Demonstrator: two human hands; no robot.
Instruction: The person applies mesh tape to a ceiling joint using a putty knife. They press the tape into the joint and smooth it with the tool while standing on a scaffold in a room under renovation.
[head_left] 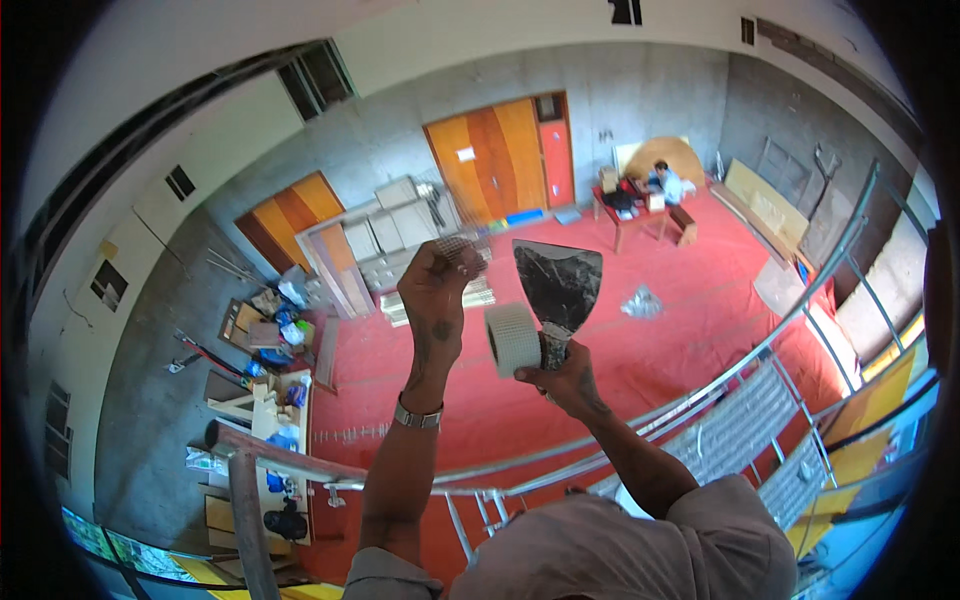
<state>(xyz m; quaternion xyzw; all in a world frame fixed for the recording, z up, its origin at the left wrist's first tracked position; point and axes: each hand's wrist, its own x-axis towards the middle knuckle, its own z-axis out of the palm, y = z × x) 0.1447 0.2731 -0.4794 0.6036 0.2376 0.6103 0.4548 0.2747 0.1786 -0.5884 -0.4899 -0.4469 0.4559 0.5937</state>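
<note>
My left hand (438,280) is raised in front of me with its fingers pinched on a thin, see-through strip of mesh tape (478,244). Beside it, my right hand (570,382) grips the handle of a putty knife (557,285), whose wide, dark, smeared blade points up. The same hand also holds a roll of pale mesh tape (513,342), pressed against the knife handle at the thumb. Between the roll and my left hand there is a small gap.
I am high above a red floor (450,420), behind curved metal railings (640,428). Below, a person (664,182) sits at a red table (637,222). Cabinets (390,232) stand by wooden doors (488,165); cluttered tables (283,420) line the left.
</note>
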